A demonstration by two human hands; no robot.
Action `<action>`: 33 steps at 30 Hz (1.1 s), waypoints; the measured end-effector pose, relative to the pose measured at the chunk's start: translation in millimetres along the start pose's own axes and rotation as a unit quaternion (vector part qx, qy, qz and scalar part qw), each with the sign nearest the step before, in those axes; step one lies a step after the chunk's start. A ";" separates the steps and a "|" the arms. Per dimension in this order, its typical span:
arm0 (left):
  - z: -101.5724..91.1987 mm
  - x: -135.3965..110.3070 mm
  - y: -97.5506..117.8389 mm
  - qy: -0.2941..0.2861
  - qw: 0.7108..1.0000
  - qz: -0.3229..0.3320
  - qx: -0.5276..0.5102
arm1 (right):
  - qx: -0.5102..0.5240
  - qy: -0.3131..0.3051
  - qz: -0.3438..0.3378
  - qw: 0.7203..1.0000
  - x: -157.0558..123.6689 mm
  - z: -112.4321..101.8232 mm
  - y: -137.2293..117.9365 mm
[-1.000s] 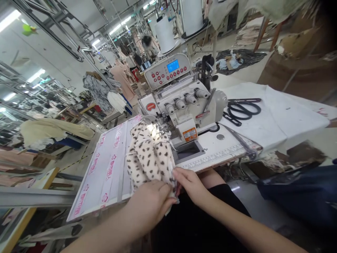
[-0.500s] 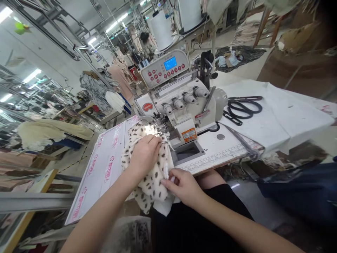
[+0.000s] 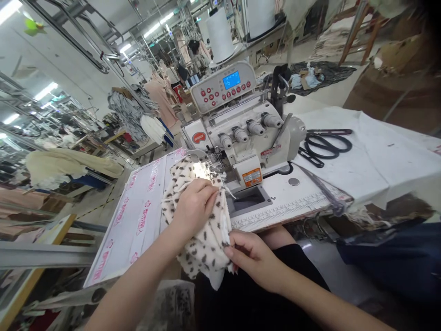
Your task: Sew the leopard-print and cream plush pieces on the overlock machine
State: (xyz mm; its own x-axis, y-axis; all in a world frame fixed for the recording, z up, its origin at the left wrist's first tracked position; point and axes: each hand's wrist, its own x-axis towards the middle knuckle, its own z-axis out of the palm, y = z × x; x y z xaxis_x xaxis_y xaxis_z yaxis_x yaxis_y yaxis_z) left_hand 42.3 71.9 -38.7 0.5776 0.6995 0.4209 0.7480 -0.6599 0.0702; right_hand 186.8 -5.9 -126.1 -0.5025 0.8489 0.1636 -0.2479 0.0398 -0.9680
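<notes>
Right hand has shifted to near edge of cream spotted fleece, fingers curled round a fold, gripping it; left hand lies on top, fingers flat & pressing, not clenched. Sewing hall w/ hung garments off to the left. White counter carries an overlock machine, thread cone behind it, digital control panel facing the person. Fleece sits on clear plastic board w/ pink print, left of & in front of machine, far end reaching presser foot, partly hiding it. Black scissors lie on white sheet right of machine; ruler scale runs along counter's near edge.
</notes>
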 end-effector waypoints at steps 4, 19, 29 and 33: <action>-8.7 -4.7 0.2 -0.047 0.999 0.017 0.011 | 0.015 -0.015 0.013 1.000 -2.3 -3.1 -0.4; -3.9 2.8 -46.0 -0.002 0.994 0.107 0.008 | -0.075 0.012 0.006 0.997 32.8 -28.3 3.8; 32.2 -101.6 -14.4 0.105 0.986 0.074 0.103 | 0.000 0.124 -0.004 0.992 29.0 -19.8 22.5; 17.8 -117.8 -27.9 0.092 0.988 0.027 0.125 | 0.002 0.163 -0.006 0.987 26.7 -14.2 25.2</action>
State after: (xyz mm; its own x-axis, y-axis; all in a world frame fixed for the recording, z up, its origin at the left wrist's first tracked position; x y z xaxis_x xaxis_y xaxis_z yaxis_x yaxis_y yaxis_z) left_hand -40.8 12.8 -106.4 0.5676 0.5878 0.5765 0.7877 -0.5915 -0.1724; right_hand 178.9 25.2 -148.8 -0.2074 0.9726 0.1049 -0.2553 0.0497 -0.9656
